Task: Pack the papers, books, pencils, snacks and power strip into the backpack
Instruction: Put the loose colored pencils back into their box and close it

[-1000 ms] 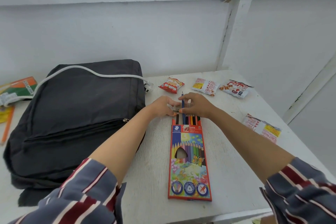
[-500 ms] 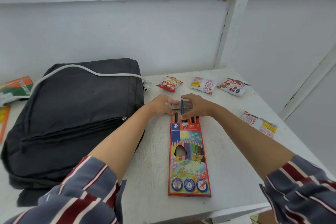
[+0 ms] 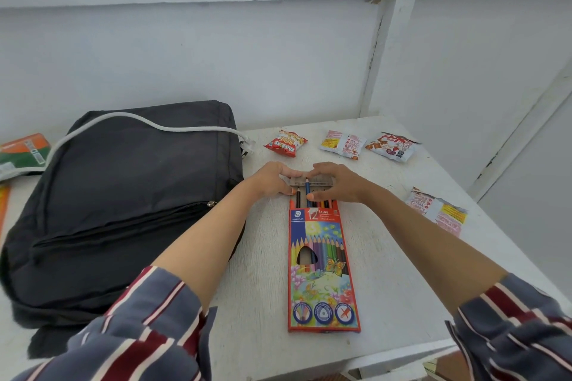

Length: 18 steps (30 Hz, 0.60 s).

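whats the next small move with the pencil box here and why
Probably push the blue pencil down into the pencil box: it sticks out past the others, across the open flap that the left hand and right hand hold, so the flap likely can't close yet.

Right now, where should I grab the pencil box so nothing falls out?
Probably pinch the pencil box across its two long edges near the middle, coming from above. It lies flat, and its far end is open with pencils poking out, so keep that end level.
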{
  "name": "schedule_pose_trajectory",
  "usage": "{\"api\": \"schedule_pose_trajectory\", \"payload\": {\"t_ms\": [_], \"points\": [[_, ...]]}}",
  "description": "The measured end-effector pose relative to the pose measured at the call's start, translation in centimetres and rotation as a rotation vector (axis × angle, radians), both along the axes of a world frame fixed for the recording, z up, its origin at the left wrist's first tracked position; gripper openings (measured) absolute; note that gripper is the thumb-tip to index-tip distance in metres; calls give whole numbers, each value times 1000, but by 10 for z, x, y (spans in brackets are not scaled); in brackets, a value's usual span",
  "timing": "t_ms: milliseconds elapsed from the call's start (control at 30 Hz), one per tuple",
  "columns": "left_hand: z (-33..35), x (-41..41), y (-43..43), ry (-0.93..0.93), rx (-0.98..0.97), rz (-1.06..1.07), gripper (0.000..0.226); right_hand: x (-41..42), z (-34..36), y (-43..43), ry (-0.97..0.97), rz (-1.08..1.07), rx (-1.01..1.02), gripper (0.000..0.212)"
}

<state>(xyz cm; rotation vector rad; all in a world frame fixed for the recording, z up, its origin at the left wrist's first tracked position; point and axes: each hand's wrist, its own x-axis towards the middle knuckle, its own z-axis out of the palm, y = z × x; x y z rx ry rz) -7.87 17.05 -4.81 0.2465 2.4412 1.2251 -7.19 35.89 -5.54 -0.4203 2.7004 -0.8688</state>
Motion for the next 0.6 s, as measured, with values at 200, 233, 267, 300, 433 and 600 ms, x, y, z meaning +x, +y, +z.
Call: {"api": "schedule_pose_trajectory", "payload": {"t_ms": [200,233,267,300,433,600], "points": [[1,2,1,-18,10,12,48,6,3,2,25,-20,-65,31],[1,2,1,-21,12,15,48,6,4,2,28,-18,-59,31],[2,3,1,-24,13,16,48,7,5,1,26,-15,-56,31],[2,3,1,-29,13,18,48,8,6,1,20,-15,-56,31],[7,5,4,-29,-14,0,51,10,10,-1,28,-39,-57,31],[26,5,7,167,-162,-18,49,13,23,-8,204,-153,-90,29]]}}
